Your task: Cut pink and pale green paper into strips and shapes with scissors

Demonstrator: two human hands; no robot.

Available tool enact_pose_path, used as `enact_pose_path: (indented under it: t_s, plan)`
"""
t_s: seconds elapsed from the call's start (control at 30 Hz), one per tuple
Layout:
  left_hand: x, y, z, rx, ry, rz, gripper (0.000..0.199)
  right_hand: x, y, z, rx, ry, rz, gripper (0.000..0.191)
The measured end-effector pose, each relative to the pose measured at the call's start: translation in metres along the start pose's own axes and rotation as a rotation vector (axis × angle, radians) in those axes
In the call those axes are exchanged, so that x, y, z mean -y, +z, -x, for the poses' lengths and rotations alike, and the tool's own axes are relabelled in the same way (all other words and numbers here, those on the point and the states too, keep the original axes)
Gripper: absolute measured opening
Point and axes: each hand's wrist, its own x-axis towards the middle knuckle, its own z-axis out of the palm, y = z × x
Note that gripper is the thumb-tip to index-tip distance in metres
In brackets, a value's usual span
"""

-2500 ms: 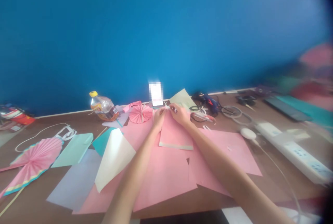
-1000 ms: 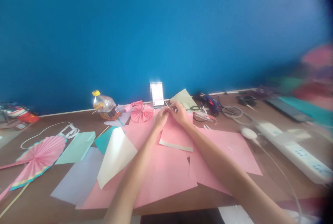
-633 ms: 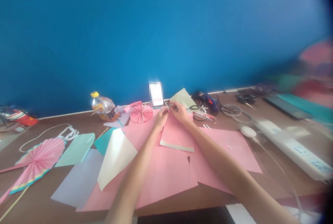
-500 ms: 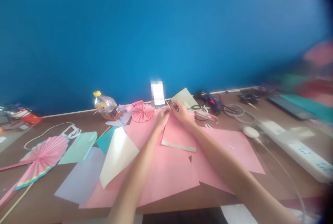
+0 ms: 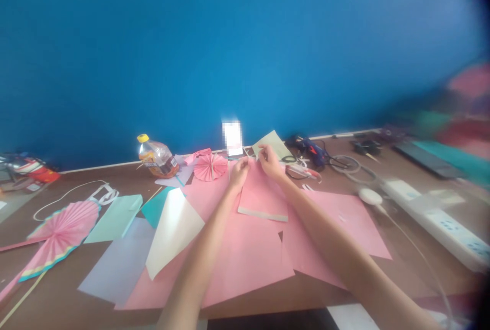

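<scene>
My left hand (image 5: 240,172) is closed at the upper left corner of a small pink sheet (image 5: 263,194), which has a pale strip along its near edge. Close by on the right, my right hand (image 5: 269,160) is closed at the sheet's far edge, its fingers bent together; what they hold, if anything, is too small to name. Larger pink paper (image 5: 245,258) lies under both forearms. Left of my left hand sits a pleated pink rosette (image 5: 210,167). Behind my right hand lies a pale green sheet (image 5: 273,143).
A bottle with a yellow cap (image 5: 158,159) stands back left. Far left are a pleated pink fan (image 5: 63,230) and a mint packet (image 5: 114,217). A bright phone (image 5: 233,138) leans on the wall. Cables and a white power strip (image 5: 436,222) lie right.
My right hand has moved slightly right, away from my left hand, and the gap between them has widened. My left hand has hardly moved.
</scene>
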Motion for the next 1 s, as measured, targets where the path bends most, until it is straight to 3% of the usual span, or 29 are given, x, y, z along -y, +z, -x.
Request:
enact_pose_path:
  t_s: [0.2,0.43,0.8,1.0]
  plan:
    - [0.002,-0.001,0.000,-0.023,0.052,-0.073,0.017,0.012,0.008,0.006,0.034,-0.019,-0.002,0.030]
    - [0.001,-0.004,0.002,-0.105,0.079,-0.085,0.031,0.022,0.022,0.013,-0.016,-0.032,-0.103,0.037]
    - [-0.001,-0.007,0.004,-0.103,0.115,-0.114,0.032,0.024,0.018,0.014,-0.066,0.074,-0.127,0.036]
    - [-0.003,-0.007,0.004,-0.126,0.071,-0.063,0.031,0.027,0.012,0.011,-0.084,0.137,-0.104,0.039]
